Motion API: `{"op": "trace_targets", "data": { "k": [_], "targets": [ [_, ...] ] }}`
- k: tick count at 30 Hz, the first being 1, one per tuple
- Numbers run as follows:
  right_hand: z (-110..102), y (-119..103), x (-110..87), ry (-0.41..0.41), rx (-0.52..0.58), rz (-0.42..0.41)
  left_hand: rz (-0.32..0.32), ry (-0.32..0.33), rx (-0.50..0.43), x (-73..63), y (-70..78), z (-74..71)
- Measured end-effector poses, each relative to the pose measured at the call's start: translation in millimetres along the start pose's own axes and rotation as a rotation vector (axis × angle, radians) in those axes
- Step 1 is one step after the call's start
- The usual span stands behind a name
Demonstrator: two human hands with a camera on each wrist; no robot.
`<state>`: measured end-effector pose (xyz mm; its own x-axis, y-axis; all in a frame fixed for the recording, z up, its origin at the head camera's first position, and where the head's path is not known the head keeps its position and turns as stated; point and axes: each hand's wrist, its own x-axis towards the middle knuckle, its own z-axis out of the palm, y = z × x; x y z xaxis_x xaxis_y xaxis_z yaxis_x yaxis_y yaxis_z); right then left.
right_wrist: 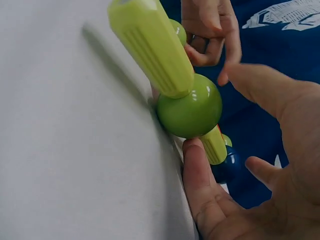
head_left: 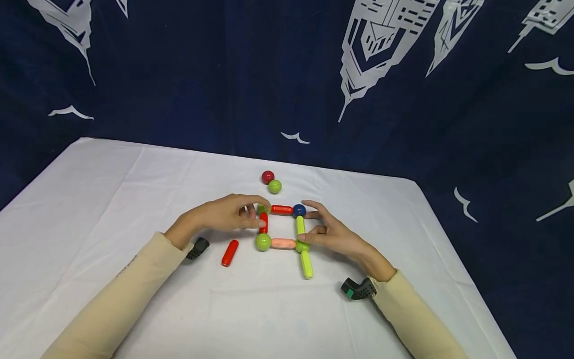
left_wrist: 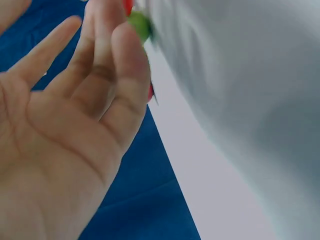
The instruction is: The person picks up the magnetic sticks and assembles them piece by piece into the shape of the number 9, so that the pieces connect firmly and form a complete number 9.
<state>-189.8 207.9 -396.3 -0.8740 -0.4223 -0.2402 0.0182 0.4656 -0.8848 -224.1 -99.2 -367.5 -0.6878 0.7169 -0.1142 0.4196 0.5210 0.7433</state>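
Observation:
In the head view, magnetic sticks and balls form a four-sided frame on the table. Its corners are a pale green ball (head_left: 261, 209), a blue ball (head_left: 299, 210) and two more green balls (head_left: 263, 242). Red sticks (head_left: 282, 210) make the far and left sides, a pink stick (head_left: 283, 244) the near side, a yellow-green stick (head_left: 300, 225) the right. Another yellow-green stick (head_left: 307, 265) juts from the near right corner. My left hand (head_left: 230, 213) reaches over the far left corner, fingers loosely bent. My right hand (head_left: 329, 232) spreads along the right side, one finger touching the green ball (right_wrist: 190, 107).
A loose red stick (head_left: 230, 253) lies left of the frame. Beyond the frame sit a red ball (head_left: 267, 177) and a green ball (head_left: 275, 187), side by side. White cloth covers the table (head_left: 157, 189); a dark blue curtain (head_left: 202, 75) hangs behind it.

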Motion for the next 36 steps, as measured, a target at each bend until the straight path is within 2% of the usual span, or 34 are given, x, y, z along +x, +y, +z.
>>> {"op": "trace_targets", "data": {
  "k": [2,5,9,12,18,21,23,26,28,32,36],
  "targets": [
    [-1,1,1.9,-0.028,0.016,0.003,0.008,0.043,0.015,9.1,1.2,-5.5],
    [-2,2,2.7,-0.046,0.036,-0.002,-0.010,0.071,0.046,28.6,3.6,-14.1],
    [-2,3,1.3,-0.046,0.047,-0.015,-0.079,0.059,0.117,57.3,7.4,-22.0],
    [-1,3,1.2,-0.050,0.047,-0.022,-0.140,0.062,0.182,73.0,7.8,-24.8],
    [-2,3,1.9,-0.066,0.057,-0.018,-0.266,0.049,0.270,86.0,9.0,-23.4],
    [-5,3,0.9,-0.094,0.064,-0.032,-0.291,0.035,0.342,88.4,10.9,-19.8],
    [-6,4,1.0,-0.112,0.062,-0.048,-0.290,0.050,0.379,88.1,12.1,-17.9],
    [-6,4,1.3,-0.121,0.053,-0.055,-0.260,0.109,0.389,83.3,16.0,-15.7],
    [-5,5,1.6,-0.120,0.046,-0.054,-0.207,0.156,0.360,76.2,21.5,-13.8],
    [-4,4,0.9,-0.116,0.048,-0.052,-0.043,0.209,0.291,52.2,40.8,-3.8],
    [-6,4,0.6,-0.114,0.049,-0.069,0.125,0.187,0.234,20.8,60.7,21.0]
  ]
}}
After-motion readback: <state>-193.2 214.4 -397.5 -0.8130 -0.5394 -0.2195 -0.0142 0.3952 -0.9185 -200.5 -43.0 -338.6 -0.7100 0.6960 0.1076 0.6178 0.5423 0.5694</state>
